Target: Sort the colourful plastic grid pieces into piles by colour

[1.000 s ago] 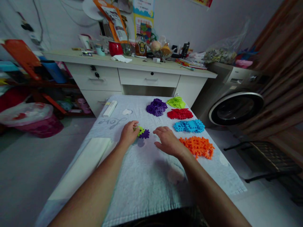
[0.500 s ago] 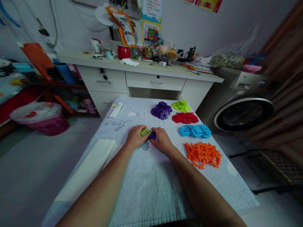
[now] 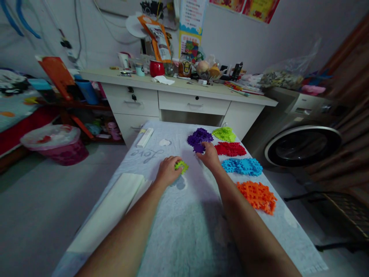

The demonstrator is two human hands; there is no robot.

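Observation:
Near the middle of the cloth, my left hand (image 3: 170, 170) grips a yellow-green interlocking plastic piece (image 3: 182, 166), which sticks out past the fingertips. My right hand (image 3: 210, 156) is at the near edge of the purple pile (image 3: 201, 135), thumb and fingers closed around a flat purple interlocking piece (image 3: 198, 148). That piece touches or overlaps the pile. Right of this hand lies a red pile (image 3: 230, 149). A yellow-green pile (image 3: 224, 134) sits behind it. Blue pieces (image 3: 242, 166) and orange pieces (image 3: 257, 195) are heaped nearer along the right side.
A pale cloth (image 3: 173, 238) covers the table. On its left are a long white box (image 3: 109, 209) and a small white block (image 3: 145, 137). Behind stands a cluttered white desk (image 3: 178, 90). A washing machine (image 3: 302, 134) is right, a pink bin (image 3: 57, 148) left.
My right hand has moved away from my left, forward and right to the purple pile, taking the purple piece along. My left hand still has the yellow-green piece. The camera view has shifted slightly.

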